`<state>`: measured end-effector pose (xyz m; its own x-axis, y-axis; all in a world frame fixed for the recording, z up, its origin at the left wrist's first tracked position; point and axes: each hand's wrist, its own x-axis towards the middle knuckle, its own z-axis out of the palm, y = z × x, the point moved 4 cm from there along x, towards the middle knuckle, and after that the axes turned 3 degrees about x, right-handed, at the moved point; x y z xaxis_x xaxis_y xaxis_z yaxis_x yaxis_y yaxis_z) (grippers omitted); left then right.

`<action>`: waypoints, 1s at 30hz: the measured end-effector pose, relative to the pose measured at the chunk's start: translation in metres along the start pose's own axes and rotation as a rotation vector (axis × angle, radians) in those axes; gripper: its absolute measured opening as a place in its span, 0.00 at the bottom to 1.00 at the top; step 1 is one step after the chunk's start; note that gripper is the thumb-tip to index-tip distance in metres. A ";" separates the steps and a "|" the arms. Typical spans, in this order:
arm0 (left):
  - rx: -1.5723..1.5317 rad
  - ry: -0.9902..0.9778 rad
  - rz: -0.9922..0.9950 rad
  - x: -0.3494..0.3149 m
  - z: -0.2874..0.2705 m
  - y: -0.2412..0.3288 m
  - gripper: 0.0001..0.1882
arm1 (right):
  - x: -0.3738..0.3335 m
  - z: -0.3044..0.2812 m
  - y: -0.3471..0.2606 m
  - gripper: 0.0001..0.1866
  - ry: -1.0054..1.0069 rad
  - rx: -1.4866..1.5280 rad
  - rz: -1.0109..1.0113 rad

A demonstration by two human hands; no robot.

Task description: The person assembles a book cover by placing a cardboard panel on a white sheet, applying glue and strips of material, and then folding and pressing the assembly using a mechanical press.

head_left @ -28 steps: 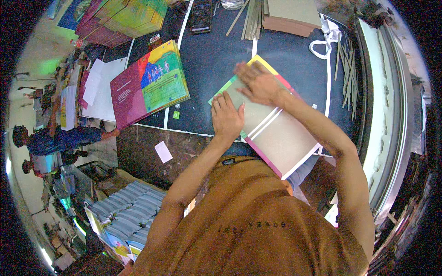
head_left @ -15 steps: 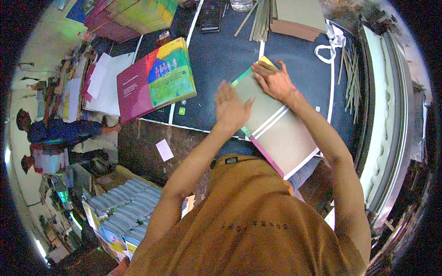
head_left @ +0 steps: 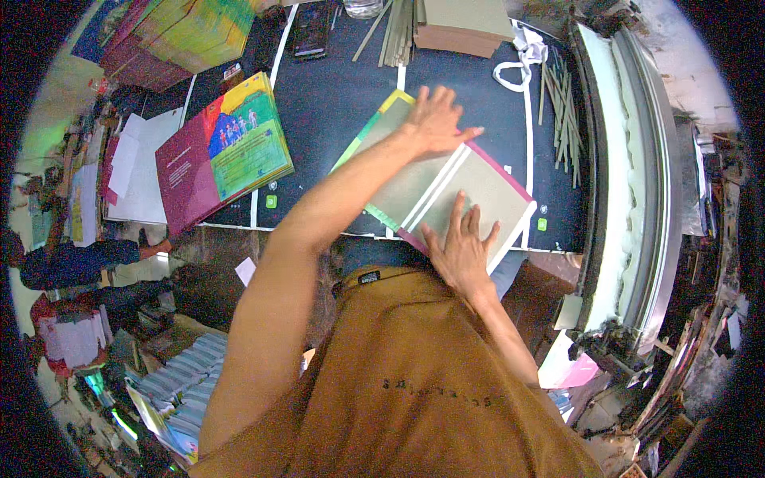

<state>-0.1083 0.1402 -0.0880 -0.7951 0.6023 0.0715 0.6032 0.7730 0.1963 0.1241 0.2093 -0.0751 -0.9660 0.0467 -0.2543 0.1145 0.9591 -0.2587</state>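
An opened-out hardcover book case (head_left: 498, 187) lies slanted on the dark table, its grey boards facing up. Two white strips run across its middle, and coloured paper borders its edges in yellow, green and magenta. My left hand (head_left: 434, 121) reaches across the far board to the edge away from me, fingers spread, thumb at the magenta border. Flat on the nearer board rests my right hand (head_left: 464, 251), its fingers apart. Neither hand grasps anything. My left forearm hides part of the far board.
Left of the case lie printed covers (head_left: 227, 143) and white sheets (head_left: 143, 175). At the back are a phone (head_left: 311, 30), a stack of grey boards (head_left: 466, 24), thin strips (head_left: 398, 36) and a white cloth loop (head_left: 526, 60). A long metal-edged machine (head_left: 629, 191) stands at right.
My left hand has moved from the case's left edge across to its far right edge. My right hand has come from the far end down onto the nearer board. The whole view has shifted.
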 end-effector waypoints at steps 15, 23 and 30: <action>-0.282 0.084 -0.679 -0.189 -0.016 -0.034 0.40 | 0.144 -0.050 0.049 0.44 0.152 0.383 -0.178; 0.029 0.264 -0.609 -0.109 0.043 -0.032 0.42 | 0.173 -0.010 0.060 0.56 0.430 -0.079 0.021; 0.077 0.269 -0.458 -0.111 0.030 -0.041 0.39 | 0.182 -0.017 0.060 0.55 0.457 -0.105 -0.113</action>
<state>-0.0428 0.0473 -0.1333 -0.9598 0.1355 0.2457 0.1858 0.9631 0.1947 -0.0486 0.2800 -0.1206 -0.9766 0.0359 0.2119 0.0017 0.9872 -0.1596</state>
